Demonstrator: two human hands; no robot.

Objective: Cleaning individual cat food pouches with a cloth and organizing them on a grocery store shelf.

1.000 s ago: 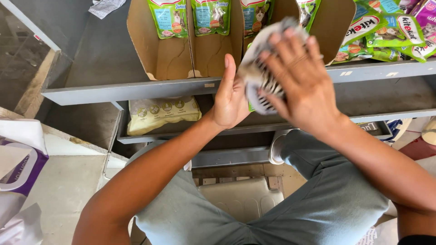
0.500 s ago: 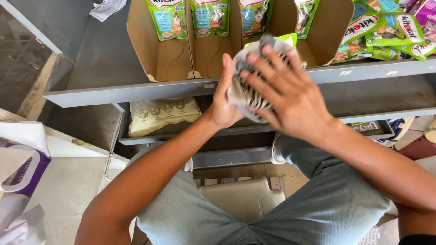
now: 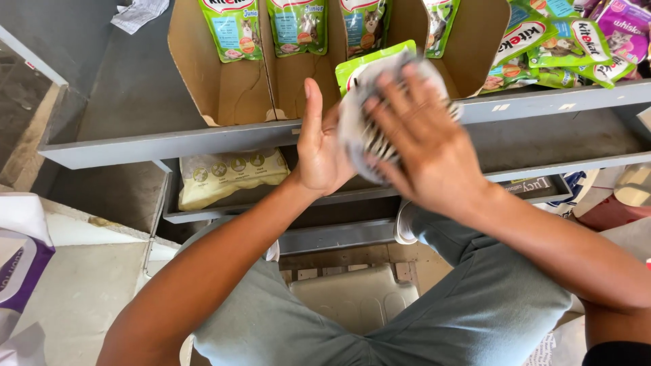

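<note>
My left hand (image 3: 319, 146) holds a green pet-food pouch (image 3: 366, 62) upright from behind, palm against it, just in front of the grey shelf edge. My right hand (image 3: 424, 139) presses a crumpled grey-and-white striped cloth (image 3: 363, 129) against the pouch's front, fingers spread over it. Most of the pouch is hidden by the cloth and hands. Behind them an open cardboard display box (image 3: 224, 91) on the top shelf (image 3: 169, 146) holds several green pouches (image 3: 230, 30) standing in a row.
More green and purple pouches (image 3: 576, 44) lie piled at the top right of the shelf. A pale yellow bag (image 3: 227, 177) lies on the lower shelf. My knees in grey-green trousers (image 3: 488, 305) fill the bottom. A white-and-purple bag (image 3: 20, 251) sits at left.
Both hands with the pouch and cloth have shifted slightly down and left. The right hand has slid over the cloth on the pouch's face; the pouch's green top now shows above it.
</note>
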